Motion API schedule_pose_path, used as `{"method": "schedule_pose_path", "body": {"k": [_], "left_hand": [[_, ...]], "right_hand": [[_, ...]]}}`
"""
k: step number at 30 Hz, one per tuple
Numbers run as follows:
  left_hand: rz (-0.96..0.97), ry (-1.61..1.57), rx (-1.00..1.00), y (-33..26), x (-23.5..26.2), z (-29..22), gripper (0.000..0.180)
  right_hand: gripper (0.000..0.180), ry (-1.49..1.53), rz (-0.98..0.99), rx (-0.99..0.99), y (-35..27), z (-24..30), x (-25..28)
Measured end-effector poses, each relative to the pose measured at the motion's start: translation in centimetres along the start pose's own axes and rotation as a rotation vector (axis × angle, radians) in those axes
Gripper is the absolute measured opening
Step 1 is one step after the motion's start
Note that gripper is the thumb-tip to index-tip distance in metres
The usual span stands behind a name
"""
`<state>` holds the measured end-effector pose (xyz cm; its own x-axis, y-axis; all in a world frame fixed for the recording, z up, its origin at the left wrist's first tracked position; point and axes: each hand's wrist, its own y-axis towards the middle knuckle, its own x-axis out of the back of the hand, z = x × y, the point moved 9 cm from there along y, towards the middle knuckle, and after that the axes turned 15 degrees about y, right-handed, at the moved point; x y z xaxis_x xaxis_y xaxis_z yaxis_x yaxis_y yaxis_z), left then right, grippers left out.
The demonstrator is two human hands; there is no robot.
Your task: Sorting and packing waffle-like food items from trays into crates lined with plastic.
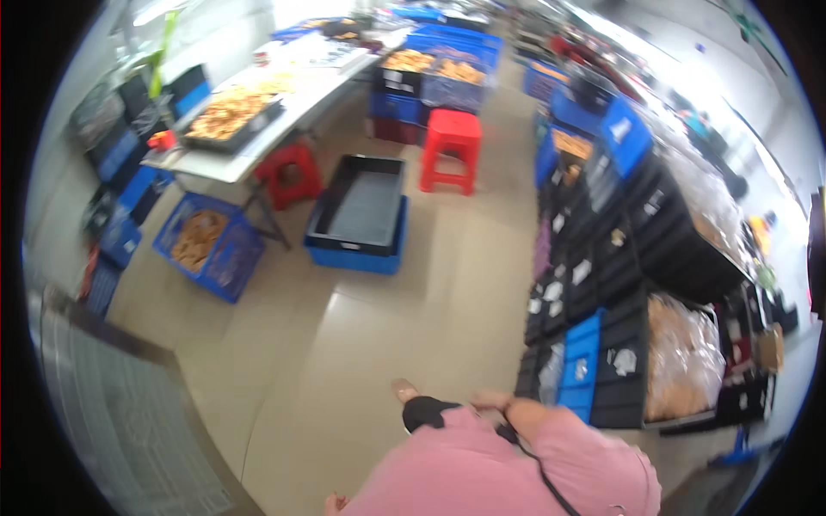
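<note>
My right hand [492, 400] hangs low in front of my pink shirt, close to the stacked crates on the right. It is blurred and its fingers do not show clearly; nothing held can be made out. Just a small part of my left hand [336, 503] shows at the lower edge, with the rest out of the picture. Ahead on the floor, apart from both hands, a black tray [360, 202] rests on a blue crate [379, 262].
Black crates [594, 275] line the right side, one with brown goods in clear plastic [684, 361]. Red stools [452, 150] stand ahead by stacked blue crates. On the left, a white table [301, 99] bears a filled tray [228, 120]; a blue basket [245, 258] stands below.
</note>
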<state>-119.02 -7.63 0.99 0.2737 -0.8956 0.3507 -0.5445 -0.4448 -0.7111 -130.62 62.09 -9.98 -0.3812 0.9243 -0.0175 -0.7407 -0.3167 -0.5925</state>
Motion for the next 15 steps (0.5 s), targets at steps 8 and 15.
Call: {"method": "schedule_pose_path", "body": {"k": [8, 15], "left_hand": [[0.053, -0.11, 0.037, 6.8, -1.8, -8.3, 0.046], [0.083, -0.183, -0.015, 17.2, 4.3, -17.2, 0.047]], "right_hand": [[0.031, -0.628, -0.38, 0.137, 24.8, 33.3, 4.5], [0.029, -0.416, -0.034, 0.212, 34.8, 42.6, -9.1]]}}
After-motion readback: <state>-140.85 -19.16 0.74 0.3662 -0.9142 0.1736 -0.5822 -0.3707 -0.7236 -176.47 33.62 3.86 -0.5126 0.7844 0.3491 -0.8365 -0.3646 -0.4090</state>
